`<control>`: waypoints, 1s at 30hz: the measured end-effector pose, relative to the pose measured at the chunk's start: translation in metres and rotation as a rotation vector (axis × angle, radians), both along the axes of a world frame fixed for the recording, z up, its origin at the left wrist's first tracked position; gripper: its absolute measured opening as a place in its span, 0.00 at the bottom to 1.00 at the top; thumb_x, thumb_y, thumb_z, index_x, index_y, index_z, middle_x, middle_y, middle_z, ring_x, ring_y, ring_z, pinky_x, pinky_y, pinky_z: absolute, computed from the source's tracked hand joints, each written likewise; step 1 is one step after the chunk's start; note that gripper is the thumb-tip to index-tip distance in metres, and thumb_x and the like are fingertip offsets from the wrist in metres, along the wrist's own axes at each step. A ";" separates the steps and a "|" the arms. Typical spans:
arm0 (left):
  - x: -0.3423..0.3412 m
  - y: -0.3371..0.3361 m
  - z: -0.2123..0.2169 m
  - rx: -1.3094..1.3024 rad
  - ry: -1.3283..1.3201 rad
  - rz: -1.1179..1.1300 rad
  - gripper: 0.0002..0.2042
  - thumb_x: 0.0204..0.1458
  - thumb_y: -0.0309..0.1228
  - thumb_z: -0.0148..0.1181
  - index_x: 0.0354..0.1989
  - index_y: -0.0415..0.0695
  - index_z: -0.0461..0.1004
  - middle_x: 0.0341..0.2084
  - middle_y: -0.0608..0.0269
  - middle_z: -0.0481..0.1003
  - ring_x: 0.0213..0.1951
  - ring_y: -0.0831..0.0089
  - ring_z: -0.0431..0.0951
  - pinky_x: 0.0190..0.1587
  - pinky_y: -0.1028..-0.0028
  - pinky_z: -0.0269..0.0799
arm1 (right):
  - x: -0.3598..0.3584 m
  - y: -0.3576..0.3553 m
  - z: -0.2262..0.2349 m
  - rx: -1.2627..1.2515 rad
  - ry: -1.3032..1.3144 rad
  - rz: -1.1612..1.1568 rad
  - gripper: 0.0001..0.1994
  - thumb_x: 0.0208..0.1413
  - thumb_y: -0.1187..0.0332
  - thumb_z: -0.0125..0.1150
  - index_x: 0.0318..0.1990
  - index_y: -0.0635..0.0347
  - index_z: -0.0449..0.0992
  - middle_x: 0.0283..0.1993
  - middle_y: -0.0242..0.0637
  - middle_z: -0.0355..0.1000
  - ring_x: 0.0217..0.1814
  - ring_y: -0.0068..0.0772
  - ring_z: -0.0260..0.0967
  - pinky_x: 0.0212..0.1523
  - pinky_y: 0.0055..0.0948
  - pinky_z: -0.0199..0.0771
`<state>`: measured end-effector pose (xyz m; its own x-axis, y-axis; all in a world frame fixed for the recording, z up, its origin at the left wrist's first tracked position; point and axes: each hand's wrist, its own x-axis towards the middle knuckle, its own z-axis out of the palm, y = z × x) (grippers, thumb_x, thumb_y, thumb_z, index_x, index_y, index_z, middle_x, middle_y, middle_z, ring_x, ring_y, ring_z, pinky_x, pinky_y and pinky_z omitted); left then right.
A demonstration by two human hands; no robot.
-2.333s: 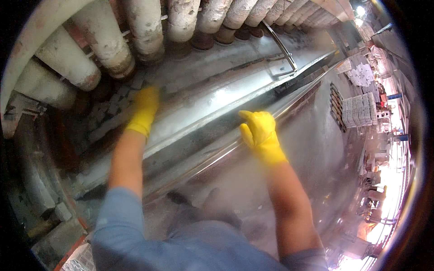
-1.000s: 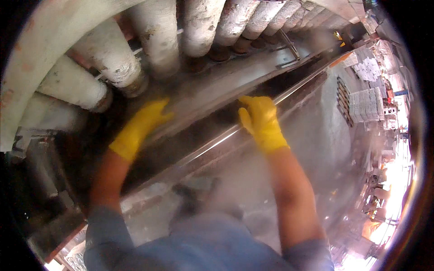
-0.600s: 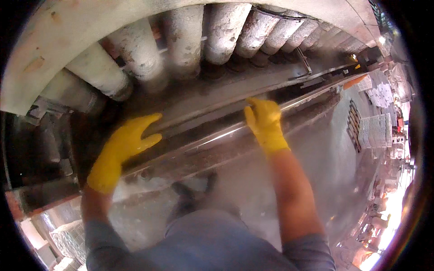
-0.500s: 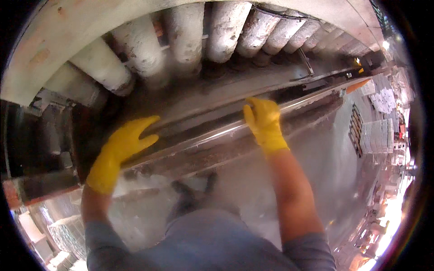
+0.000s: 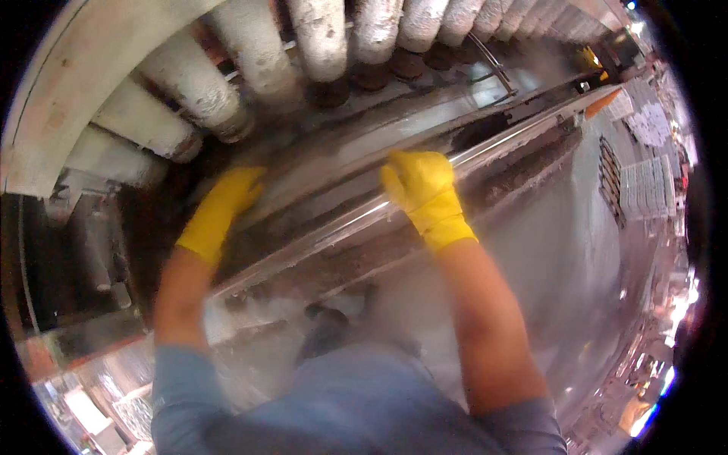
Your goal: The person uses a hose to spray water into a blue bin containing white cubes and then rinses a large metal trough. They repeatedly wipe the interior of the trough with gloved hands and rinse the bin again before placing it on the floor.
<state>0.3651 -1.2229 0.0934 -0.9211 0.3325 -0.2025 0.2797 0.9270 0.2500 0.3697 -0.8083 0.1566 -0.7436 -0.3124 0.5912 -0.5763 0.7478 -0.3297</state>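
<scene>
Both my hands wear yellow rubber gloves and reach over the long bed of a machine. My left hand is blurred, with its fingers close together beside the near left part of a long, flat grey surface. Whether it grips that surface's edge I cannot tell. My right hand is curled above a shiny metal rail along the bed's near side. Its fingertips are hidden under the glove, so anything inside them does not show.
A row of thick, pale, stained cylinders hangs over the bed's far side. A thin bent metal bar stands near them. To the right are a wooden pallet and a pale stack. Grey floor lies below the rail.
My left hand has moved slightly up, and its spread thumb and fingers have come together. My right hand has shifted a little left, still curled. The whole view has tilted and shifted.
</scene>
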 end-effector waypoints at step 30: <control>0.001 -0.061 -0.050 0.000 0.168 0.374 0.35 0.54 0.41 0.66 0.71 0.46 0.64 0.65 0.44 0.69 0.67 0.47 0.67 0.69 0.58 0.62 | 0.026 -0.012 -0.049 0.129 -0.039 0.014 0.18 0.49 0.56 0.71 0.45 0.57 0.82 0.26 0.37 0.74 0.32 0.46 0.73 0.40 0.43 0.70</control>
